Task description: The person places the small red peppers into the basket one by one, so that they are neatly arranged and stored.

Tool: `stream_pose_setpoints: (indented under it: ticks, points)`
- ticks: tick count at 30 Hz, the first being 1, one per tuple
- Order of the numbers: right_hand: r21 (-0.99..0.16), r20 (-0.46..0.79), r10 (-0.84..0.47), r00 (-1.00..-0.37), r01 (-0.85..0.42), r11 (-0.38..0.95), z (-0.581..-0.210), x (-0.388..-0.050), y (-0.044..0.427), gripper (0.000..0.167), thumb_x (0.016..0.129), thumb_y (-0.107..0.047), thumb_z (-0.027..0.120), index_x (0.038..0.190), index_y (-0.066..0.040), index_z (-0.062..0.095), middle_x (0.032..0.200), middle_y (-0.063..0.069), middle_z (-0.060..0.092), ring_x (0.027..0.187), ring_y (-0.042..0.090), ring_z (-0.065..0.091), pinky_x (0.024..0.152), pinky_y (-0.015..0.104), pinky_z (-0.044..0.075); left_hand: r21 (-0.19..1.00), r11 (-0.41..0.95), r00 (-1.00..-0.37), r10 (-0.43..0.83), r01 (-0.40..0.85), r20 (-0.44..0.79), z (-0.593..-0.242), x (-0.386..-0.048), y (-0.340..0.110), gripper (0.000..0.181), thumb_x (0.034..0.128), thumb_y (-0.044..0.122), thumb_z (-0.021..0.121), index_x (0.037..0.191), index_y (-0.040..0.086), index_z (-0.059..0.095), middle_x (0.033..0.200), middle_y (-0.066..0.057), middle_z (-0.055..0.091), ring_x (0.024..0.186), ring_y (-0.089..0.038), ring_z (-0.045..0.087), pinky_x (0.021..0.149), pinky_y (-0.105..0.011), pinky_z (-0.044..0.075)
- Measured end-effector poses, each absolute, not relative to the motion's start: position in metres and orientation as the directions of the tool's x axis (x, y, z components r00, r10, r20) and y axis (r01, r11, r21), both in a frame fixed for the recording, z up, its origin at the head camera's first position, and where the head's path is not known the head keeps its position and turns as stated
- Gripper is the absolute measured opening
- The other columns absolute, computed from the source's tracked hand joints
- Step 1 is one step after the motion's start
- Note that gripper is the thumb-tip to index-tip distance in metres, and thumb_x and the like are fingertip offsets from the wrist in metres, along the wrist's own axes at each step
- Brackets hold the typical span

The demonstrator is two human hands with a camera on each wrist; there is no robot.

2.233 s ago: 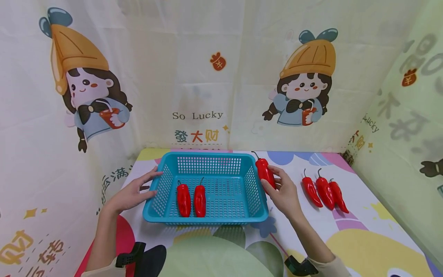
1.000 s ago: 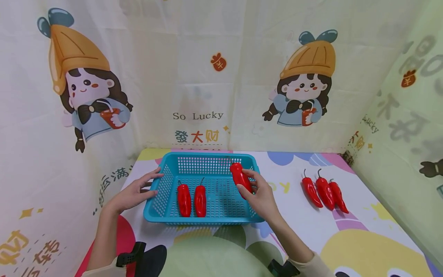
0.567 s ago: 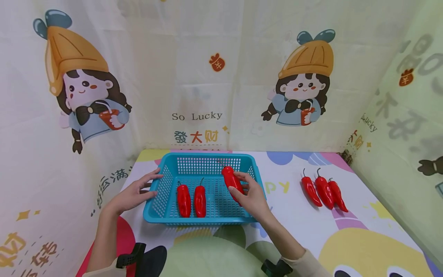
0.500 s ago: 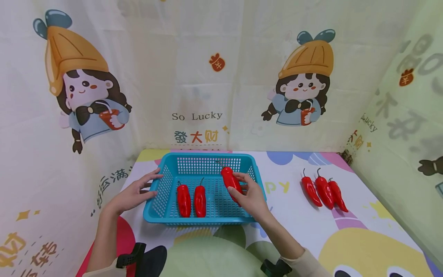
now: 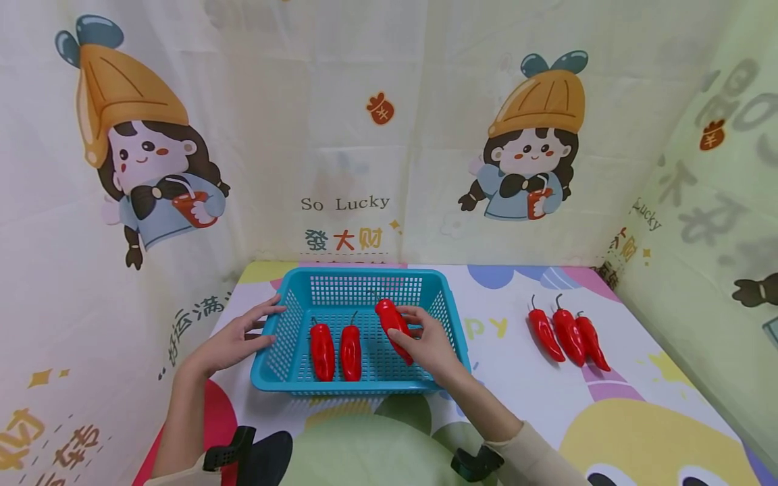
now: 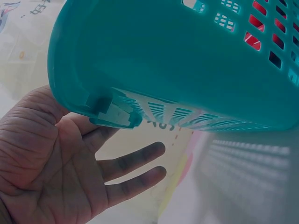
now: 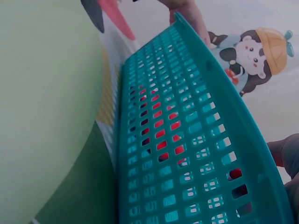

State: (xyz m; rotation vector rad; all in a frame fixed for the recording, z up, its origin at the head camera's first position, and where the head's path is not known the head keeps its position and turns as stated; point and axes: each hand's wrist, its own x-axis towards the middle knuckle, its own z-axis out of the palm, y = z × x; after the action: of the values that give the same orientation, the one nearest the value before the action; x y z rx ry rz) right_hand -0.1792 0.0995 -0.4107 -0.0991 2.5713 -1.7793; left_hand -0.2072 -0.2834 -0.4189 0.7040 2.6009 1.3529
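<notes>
In the head view, my right hand (image 5: 428, 344) pinches a glossy red chili pepper (image 5: 392, 324) between thumb and fingers. It hangs tilted over the right half of a turquoise mesh basket (image 5: 358, 387), stem end toward the back left. Two more red peppers, a left one (image 5: 323, 352) and a right one (image 5: 350, 352), lie side by side in the basket. At the basket's left rim rests my left hand (image 5: 234, 341), thumb and fingers spread. The left wrist view shows this hand's (image 6: 60, 163) outer fingers straight, with the thumb and index tips hidden behind the rim.
Three red peppers (image 5: 568, 335) lie in a row on the patterned tablecloth (image 5: 504, 391), right of the basket. Behind and beside the table hangs a printed cloth (image 5: 425, 155) with cartoon figures. Red shows through the basket's mesh wall (image 7: 163, 121) in the right wrist view.
My right hand has carried its pepper leftward from beyond the basket's right rim to over the inside, and slightly lower. My left hand stays at the left rim.
</notes>
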Motion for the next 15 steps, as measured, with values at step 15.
stream_pose_setpoints:
  ticks: [15]
  points:
    - [-0.94, -0.14, -0.099, -0.985, 0.101, 0.325, -0.412, -0.187, 0.088, 0.061, 0.088, -0.017, 0.081, 0.142, -0.01, 0.054, 0.134, 0.018, 0.058, 0.118, 0.039, 0.058, 0.075, 0.042, 0.063, 0.792, 0.501, -0.885, 0.454, 0.347, 0.101, -0.42, -0.207, -0.284, 0.071, 0.0938, 0.016, 0.073, 0.155, 0.005, 0.038, 0.167, -0.025, 0.016, 0.136, -0.061, 0.037, 0.093, -0.059, 0.056]
